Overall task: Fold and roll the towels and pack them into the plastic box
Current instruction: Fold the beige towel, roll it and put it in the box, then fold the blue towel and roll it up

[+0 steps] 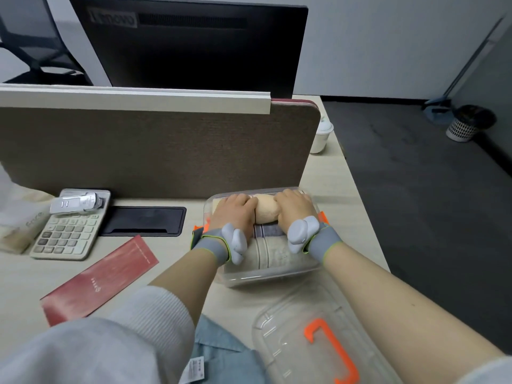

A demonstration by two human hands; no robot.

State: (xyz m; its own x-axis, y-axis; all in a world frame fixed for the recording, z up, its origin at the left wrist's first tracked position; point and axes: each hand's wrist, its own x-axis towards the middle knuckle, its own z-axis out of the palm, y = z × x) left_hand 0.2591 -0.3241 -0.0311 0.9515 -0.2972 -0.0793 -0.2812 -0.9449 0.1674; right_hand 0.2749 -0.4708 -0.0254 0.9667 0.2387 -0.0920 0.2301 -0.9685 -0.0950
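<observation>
A clear plastic box [266, 277] stands on the desk in front of me. At its far end lies a rolled peach towel [265, 212]. My left hand [232, 210] grips the roll's left end and my right hand [296, 206] grips its right end, both inside the box. Nearer to me in the box lie a grey striped rolled towel [267, 231] and a pale cream towel [273, 254]. Each wrist wears a grey band with a white device. How far the peach roll sits down in the box is hidden by my hands.
The box's clear lid [318, 342] with an orange handle lies near my right forearm. A red envelope [105, 275], a calculator [69, 234] and a black cable tray [144, 220] are to the left. A brown partition [155, 145] stands behind the box. A white cup [321, 134] sits far right.
</observation>
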